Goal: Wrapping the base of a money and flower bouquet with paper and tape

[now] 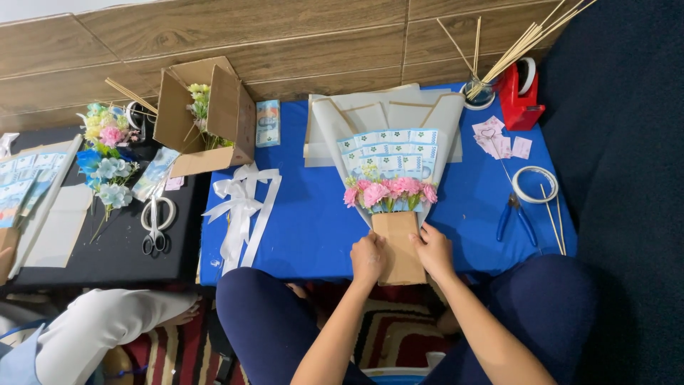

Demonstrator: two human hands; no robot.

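Observation:
A bouquet lies on the blue table (306, 221): cream wrapping paper (335, 128) fanned out, rows of pale blue banknotes (388, 151), pink flowers (392, 191) below them, and a brown paper handle wrap (396, 246). My left hand (368, 258) presses the left edge of the brown wrap with curled fingers. My right hand (432, 248) grips its right edge. Both hands hold the wrap around the stems near the table's front edge.
A white ribbon bow (241, 207) lies left of the bouquet. Blue-handled pliers (514, 214), a tape ring (534, 184), skewers (552, 214) and a red tape dispenser (519, 93) sit right. A cardboard box (206, 114), scissors (155, 224) and flowers (107, 164) lie left. Another person's leg (107, 317) is lower left.

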